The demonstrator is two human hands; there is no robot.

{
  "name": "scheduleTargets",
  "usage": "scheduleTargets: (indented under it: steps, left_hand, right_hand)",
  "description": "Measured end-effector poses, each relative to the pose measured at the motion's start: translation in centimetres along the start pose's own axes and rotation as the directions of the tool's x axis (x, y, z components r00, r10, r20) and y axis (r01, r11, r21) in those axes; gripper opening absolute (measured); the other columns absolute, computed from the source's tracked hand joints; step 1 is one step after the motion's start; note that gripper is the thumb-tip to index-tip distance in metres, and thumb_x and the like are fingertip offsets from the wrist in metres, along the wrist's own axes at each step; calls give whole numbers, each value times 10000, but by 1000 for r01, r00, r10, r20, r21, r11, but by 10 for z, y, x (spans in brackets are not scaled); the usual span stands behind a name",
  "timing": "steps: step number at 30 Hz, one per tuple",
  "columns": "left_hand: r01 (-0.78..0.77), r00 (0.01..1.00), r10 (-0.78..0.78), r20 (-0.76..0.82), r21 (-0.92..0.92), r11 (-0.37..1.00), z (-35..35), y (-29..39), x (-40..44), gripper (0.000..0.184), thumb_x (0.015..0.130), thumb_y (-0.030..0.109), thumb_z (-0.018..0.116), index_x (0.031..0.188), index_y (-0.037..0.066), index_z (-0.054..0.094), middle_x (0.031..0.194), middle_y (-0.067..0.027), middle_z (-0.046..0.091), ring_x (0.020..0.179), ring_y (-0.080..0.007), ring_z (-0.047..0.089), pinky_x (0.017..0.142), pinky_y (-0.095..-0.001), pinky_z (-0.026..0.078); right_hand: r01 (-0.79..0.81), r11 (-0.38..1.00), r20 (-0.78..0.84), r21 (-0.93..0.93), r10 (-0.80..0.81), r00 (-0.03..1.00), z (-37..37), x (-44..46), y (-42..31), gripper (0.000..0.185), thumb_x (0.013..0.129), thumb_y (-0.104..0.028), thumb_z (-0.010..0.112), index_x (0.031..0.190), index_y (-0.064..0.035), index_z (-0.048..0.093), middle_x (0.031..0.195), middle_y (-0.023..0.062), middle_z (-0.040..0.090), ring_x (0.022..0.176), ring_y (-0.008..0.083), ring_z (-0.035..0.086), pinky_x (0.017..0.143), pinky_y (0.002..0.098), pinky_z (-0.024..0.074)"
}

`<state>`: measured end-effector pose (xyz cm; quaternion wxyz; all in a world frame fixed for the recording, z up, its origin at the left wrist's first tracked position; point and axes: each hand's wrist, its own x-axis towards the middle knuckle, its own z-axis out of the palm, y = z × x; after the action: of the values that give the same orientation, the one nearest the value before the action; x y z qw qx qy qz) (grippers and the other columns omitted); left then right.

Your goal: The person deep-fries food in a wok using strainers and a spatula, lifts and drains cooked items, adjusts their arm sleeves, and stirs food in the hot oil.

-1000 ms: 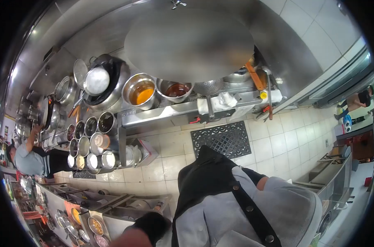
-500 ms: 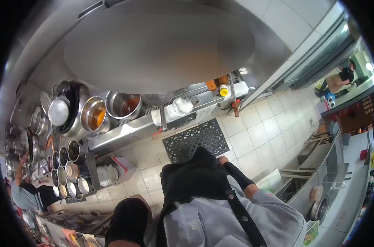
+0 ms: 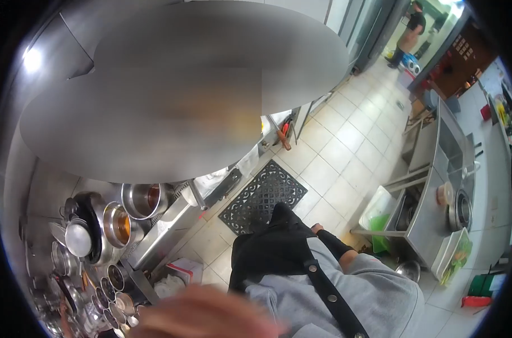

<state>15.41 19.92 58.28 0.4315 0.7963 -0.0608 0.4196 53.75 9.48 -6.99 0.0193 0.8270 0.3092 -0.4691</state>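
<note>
My left hand [image 3: 205,314] is close to the camera at the bottom of the head view, smeared by motion. Its fingers cannot be made out, and nothing held in it shows. My right hand [image 3: 317,228] hangs low beside the black apron [image 3: 284,248], below a black sleeve. Only a small part of it is visible, its fingers hidden. The black patterned floor mat [image 3: 263,198] lies just ahead of my body. Behind the left hand are several small metal pots [image 3: 116,277].
Along the left runs a steel stove counter [image 3: 160,228] with a metal pot [image 3: 146,200] and an amber-filled pot [image 3: 116,224]. A steel sink table [image 3: 430,191] stands at right, near a white bin [image 3: 378,208]. Another person [image 3: 411,34] stands at the far doorway. A large blur covers the upper left.
My view has swung to the right. My left hand has come up into the bottom of the picture, where only the arm showed before. The right hand still hangs at my side.
</note>
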Motion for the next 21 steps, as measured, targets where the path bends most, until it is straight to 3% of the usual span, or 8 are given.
scheduleTargets:
  steps: [1,2,5,8,15,19,21]
  left_hand:
    - [171,976,-184,-116,-110,979,16,3,12,328,951,309,552,951,-6,643,1003,-154,606,903,-244,591,736,-308,487]
    - [236,954,-260,-149,-162,958,21,3,14,318,949,300,557,943,-5,645,987,-150,608,894,-243,592,728,-308,488]
    - [266,945,-308,-106,-294,918,24,-14,12,290,942,276,571,920,-2,649,939,-140,615,865,-240,595,704,-306,490]
    - [235,948,-305,-96,-437,868,19,-26,4,262,935,252,585,896,1,653,892,-129,621,836,-236,598,679,-305,493]
    - [103,960,-233,-155,-578,809,-13,-10,-13,206,918,195,618,842,9,662,781,-105,636,770,-229,606,622,-301,498]
    - [10,942,-202,-266,-583,812,-22,13,-43,181,909,163,637,811,14,668,717,-91,645,732,-224,610,589,-299,501]
    - [-27,887,-235,-397,-552,833,-14,27,-80,234,921,223,625,857,3,674,700,-90,637,731,-232,611,588,-288,500]
  right_hand:
    - [-14,998,-9,-58,14,1000,16,15,11,253,764,-155,659,905,50,704,951,239,698,838,323,717,708,398,589]
    - [-1,995,-3,-99,1,1000,27,20,15,262,762,-168,663,908,45,703,953,236,699,844,327,714,714,400,586]
    - [87,977,20,-197,-84,996,34,27,14,290,755,-208,673,918,30,702,960,226,700,864,338,705,733,406,577]
    - [144,962,37,-233,-139,990,35,15,-4,319,748,-248,684,927,15,701,966,217,701,884,349,696,751,413,568]
    - [79,979,-5,-189,-82,997,42,-20,-7,388,733,-341,709,950,-19,698,982,194,704,930,376,675,794,428,548]
    - [83,980,-44,-182,-93,995,66,-2,25,428,724,-394,723,963,-39,696,990,181,705,956,391,664,819,437,536]
    - [211,954,-74,-214,-231,970,79,31,48,449,719,-420,730,969,-49,695,995,175,706,969,398,658,832,441,530]
